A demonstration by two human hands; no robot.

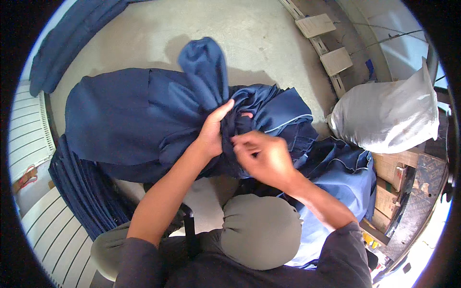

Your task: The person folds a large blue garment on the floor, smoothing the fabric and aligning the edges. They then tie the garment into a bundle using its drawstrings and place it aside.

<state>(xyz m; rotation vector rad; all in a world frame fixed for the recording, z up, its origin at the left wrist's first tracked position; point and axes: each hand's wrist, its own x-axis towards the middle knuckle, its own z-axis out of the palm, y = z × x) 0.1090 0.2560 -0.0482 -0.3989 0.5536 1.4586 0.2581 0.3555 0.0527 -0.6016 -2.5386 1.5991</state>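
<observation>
A large navy cloth bundle (119, 115) lies across the floor in front of me, bulging on the left side. Its fabric is gathered into a tight neck near the middle, and a twisted tuft of cloth (205, 61) sticks up from there. My left hand (214, 131) grips the gathered neck, thumb pointing up. Against the same neck, from the right, my right hand (264, 154) pinches a dark strip of cloth (228, 138); the fingers are slightly blurred. Beyond the neck, folded navy fabric layers (284, 111) with a pale stitched edge fan out to the right.
Stacked dark blue fabric (90, 190) lies at left beside white slatted panels (54, 226). A full whitish sack (381, 115) stands at right, above cardboard boxes (387, 172). More blue cloth (338, 194) is by my right arm. A rail with pedal-like plates (335, 61) crosses the upper-right floor.
</observation>
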